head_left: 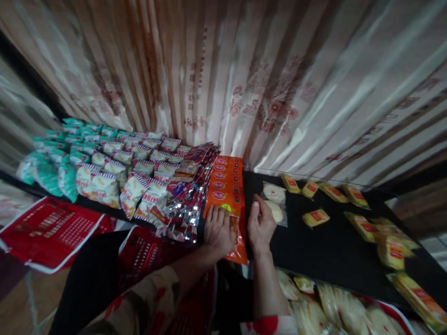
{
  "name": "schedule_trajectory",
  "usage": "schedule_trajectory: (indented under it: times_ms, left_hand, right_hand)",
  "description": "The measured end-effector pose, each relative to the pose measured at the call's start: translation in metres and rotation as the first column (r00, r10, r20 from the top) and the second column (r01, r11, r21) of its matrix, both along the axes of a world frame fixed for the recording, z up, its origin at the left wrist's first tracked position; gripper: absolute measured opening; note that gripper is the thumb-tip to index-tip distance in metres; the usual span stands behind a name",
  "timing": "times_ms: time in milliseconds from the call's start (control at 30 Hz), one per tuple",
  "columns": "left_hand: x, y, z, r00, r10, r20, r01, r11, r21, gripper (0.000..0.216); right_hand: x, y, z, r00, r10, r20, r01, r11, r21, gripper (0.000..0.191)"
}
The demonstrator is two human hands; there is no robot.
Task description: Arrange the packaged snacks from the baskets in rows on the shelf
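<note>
A column of overlapping orange snack packets lies on a black tabletop. My left hand rests on the nearest orange packets, palm down and fingers stretched out. Just right of the column is my right hand, its fingers loosely curled and the thumb apart from them, with nothing visible in its grasp. Behind its wrist side lies a clear packet with white round cakes, partly covered by that hand. Shiny dark red and silver packets adjoin the orange column on the left.
Rows of white striped packets and green packets fill the table's left end. Yellow packets are scattered to the right. Red bags hang below the front edge; clear-wrapped cakes sit below right. A pleated curtain stands behind.
</note>
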State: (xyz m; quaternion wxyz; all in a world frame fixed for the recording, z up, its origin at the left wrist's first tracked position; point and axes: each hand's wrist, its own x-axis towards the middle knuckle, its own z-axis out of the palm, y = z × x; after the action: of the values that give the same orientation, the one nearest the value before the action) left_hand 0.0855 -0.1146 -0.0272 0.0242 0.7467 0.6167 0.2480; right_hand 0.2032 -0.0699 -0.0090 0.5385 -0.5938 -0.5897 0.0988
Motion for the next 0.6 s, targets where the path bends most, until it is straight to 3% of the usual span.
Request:
schedule_trajectory:
  times_ms: [133,267,333,433,467,500,533,600]
  left_hand:
    - [-0.007,-0.019,0.027,0.997,-0.08,0.024,0.08,0.997,-0.019,0.05]
    - [-0.034,-0.062,0.045,0.935,-0.339,0.106,0.349,0.933,-0.09,0.034]
    - [-0.057,-0.092,0.038,0.882,-0.439,0.173,0.467,0.864,-0.187,0.029]
    - [-0.096,-0.14,0.007,0.814,-0.489,0.314,0.58,0.714,-0.393,0.023]
    - [-0.108,-0.154,-0.007,0.813,-0.426,0.398,0.581,0.651,-0.489,0.021]
    - [-0.12,-0.166,-0.022,0.845,-0.26,0.468,0.52,0.603,-0.605,0.018]
    - [-0.131,-0.175,-0.037,0.867,-0.035,0.496,0.434,0.54,-0.721,0.013]
    - [-0.15,-0.185,-0.064,0.876,0.108,0.471,0.365,0.489,-0.792,0.01]
  right_hand:
    - [-0.016,-0.049,0.015,0.999,0.01,-0.05,-0.008,0.999,0.035,0.04]
    - [-0.04,-0.114,0.017,0.979,0.029,-0.2,-0.034,0.999,-0.022,0.04]
    - [-0.051,-0.147,0.012,0.969,0.017,-0.248,-0.037,0.996,-0.079,0.037]
    - [-0.071,-0.187,-0.003,0.968,0.055,-0.245,-0.112,0.968,-0.226,0.03]
    - [-0.079,-0.196,-0.011,0.968,0.106,-0.229,-0.175,0.935,-0.308,0.03]
    - [-0.087,-0.204,-0.018,0.962,0.173,-0.21,-0.247,0.881,-0.404,0.03]
    - [-0.096,-0.209,-0.027,0.947,0.261,-0.188,-0.322,0.796,-0.514,0.03]
    - [-0.115,-0.214,-0.042,0.874,0.467,-0.136,-0.414,0.567,-0.712,0.03]
